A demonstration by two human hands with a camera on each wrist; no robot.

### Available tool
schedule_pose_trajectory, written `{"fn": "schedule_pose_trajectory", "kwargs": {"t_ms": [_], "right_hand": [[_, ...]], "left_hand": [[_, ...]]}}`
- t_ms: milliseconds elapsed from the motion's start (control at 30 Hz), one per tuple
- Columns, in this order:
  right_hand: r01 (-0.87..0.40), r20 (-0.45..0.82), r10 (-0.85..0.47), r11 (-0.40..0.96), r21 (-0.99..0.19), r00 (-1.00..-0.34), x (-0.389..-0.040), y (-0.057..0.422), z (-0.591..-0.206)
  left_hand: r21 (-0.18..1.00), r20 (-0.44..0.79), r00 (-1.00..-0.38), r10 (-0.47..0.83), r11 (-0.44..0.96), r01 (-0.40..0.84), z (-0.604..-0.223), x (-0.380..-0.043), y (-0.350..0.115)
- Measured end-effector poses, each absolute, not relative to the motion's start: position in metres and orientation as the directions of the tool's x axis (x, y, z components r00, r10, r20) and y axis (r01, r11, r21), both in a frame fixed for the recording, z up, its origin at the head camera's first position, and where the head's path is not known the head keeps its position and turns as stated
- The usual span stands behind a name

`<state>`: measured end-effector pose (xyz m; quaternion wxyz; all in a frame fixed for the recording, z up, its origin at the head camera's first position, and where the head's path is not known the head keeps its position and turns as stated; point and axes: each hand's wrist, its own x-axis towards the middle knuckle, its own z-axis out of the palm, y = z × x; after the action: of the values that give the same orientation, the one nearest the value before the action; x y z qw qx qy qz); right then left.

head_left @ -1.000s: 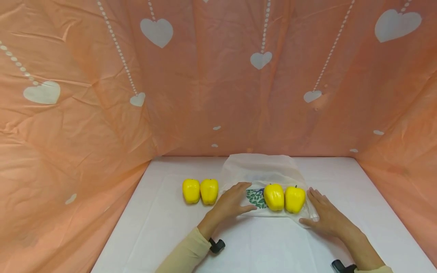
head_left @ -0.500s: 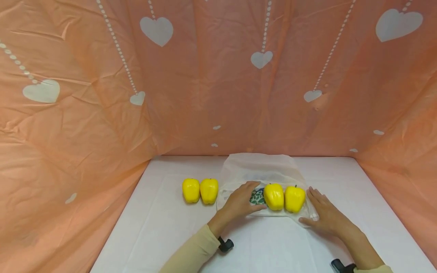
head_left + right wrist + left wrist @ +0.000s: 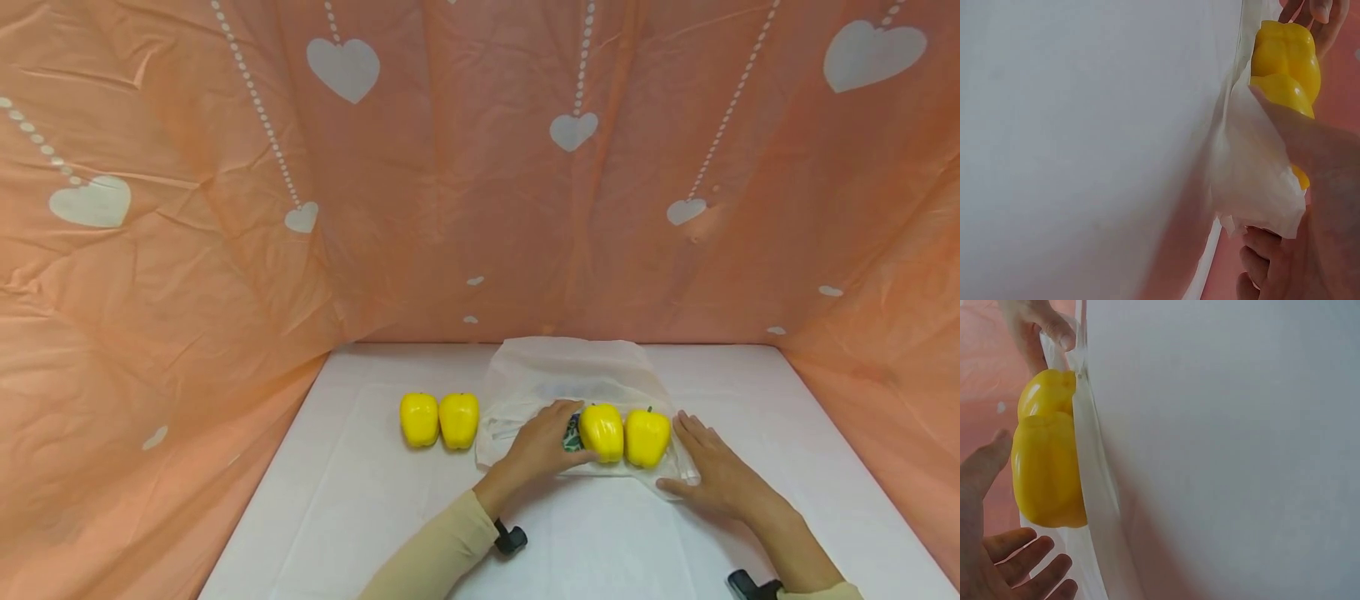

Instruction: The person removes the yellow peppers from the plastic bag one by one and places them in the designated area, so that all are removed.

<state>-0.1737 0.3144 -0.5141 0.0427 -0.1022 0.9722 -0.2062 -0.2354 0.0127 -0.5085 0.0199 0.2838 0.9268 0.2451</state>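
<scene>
Two yellow bell peppers, the left one point(image 3: 602, 433) and the right one point(image 3: 648, 438), lie side by side on a white plastic bag point(image 3: 570, 362) with a green leaf print. My left hand point(image 3: 542, 443) reaches over the bag, thumb and fingers spread around the left pepper's near side. In the left wrist view that pepper point(image 3: 1049, 475) sits in front of the parted fingers. At the bag's right edge my right hand point(image 3: 716, 471) lies with straight fingers, its thumb on the front corner. The right wrist view shows crumpled bag film point(image 3: 1254, 169) against this hand.
Left of the bag stand two more yellow bell peppers, one point(image 3: 419, 419) close beside the other point(image 3: 459, 421). All rest on a white-covered table point(image 3: 360, 508). An orange curtain point(image 3: 480, 208) with white hearts encloses the back and sides.
My left hand has moved right across the bag, up to the left pepper on it, covering more of the leaf print. The right hand and the peppers have stayed put.
</scene>
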Motion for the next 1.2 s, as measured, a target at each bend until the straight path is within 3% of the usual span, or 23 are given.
{"fn": "schedule_pose_trajectory", "kwargs": {"t_ms": [567, 1200], "right_hand": [[-0.198, -0.022, -0.227, 0.888, -0.415, -0.974, -0.175, 0.316, -0.518], [-0.204, -0.013, -0.233, 0.876, -0.437, -0.972, -0.175, 0.317, -0.518]], "left_hand": [[0.452, 0.126, -0.844, 0.521, 0.727, 0.516, -0.512, -0.233, 0.023], [0.522, 0.123, -0.843, 0.523, 0.689, 0.504, -0.513, -0.237, 0.023]]}}
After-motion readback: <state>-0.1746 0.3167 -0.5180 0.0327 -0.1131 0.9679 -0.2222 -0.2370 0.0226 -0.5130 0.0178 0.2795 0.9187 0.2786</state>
